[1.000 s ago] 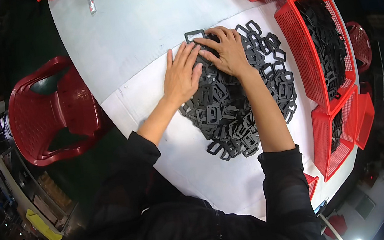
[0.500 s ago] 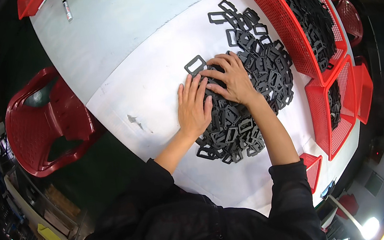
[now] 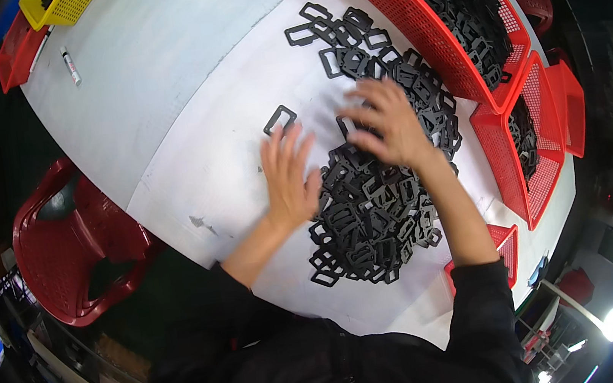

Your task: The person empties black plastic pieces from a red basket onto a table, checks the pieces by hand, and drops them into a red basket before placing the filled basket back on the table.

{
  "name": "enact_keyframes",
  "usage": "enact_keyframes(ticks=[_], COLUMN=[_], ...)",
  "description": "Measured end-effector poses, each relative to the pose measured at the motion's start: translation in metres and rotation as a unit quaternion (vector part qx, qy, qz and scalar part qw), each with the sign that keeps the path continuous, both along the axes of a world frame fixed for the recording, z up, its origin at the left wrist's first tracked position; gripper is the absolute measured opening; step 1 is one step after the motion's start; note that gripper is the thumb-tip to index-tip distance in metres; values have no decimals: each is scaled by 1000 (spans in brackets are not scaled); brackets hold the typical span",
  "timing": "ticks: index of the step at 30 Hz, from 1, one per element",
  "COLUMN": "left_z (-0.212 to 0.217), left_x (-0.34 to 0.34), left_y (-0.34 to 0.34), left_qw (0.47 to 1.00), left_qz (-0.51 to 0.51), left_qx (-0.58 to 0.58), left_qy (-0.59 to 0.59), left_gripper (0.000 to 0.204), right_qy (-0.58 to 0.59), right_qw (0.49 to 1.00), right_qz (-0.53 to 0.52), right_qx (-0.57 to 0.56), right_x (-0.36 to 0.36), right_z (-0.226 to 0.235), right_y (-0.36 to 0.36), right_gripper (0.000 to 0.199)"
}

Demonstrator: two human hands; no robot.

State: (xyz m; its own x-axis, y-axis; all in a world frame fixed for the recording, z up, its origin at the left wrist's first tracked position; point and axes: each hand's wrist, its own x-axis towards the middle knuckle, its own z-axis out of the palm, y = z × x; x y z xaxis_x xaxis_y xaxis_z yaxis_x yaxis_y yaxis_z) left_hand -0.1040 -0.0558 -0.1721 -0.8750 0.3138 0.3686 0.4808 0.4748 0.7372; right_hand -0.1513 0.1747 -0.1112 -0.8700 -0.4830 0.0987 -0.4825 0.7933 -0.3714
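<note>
My left hand is open, its spread fingers pointing at a single black rectangular plastic frame that lies apart on the white tabletop. Whether the fingertips touch that frame, I cannot tell. Slightly blurred, my right hand hovers with fingers apart over the left side of a large pile of black plastic frames. One dark frame shows beside its thumb, but nothing looks gripped. Farther off, a looser cluster of the same frames trails from the pile's upper end.
Along the right side stand a big red basket full of black frames and a smaller red basket with some inside. A small red basket sits by my right forearm. A marker pen lies far left; a red chair stands left of the table.
My hands, close together on the pile before, have moved apart; the left is now off the pile. A gap of white table shows between them. The view has shifted too.
</note>
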Motion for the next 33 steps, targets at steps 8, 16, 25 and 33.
enact_keyframes(ticks=[8, 16, 25, 33], left_z=[-29, -39, -43, -54], left_x=[-229, -139, -83, -53], left_y=[55, 85, 97, 105], left_qw=[985, 977, 980, 981], left_qz=[-66, -79, -51, -43], left_qx=[-155, -180, -125, -87], left_qy=[46, 85, 145, 170], left_gripper=[47, 45, 39, 38], right_qy=[59, 74, 110, 112], right_qw=[980, 988, 985, 979], right_qz=[-169, -134, -126, -149], right_qx=[83, 35, 49, 84], right_x=[-137, -55, 2, 38], right_z=[-58, -73, -74, -65], right_y=[22, 56, 68, 68], right_gripper=[45, 43, 43, 46])
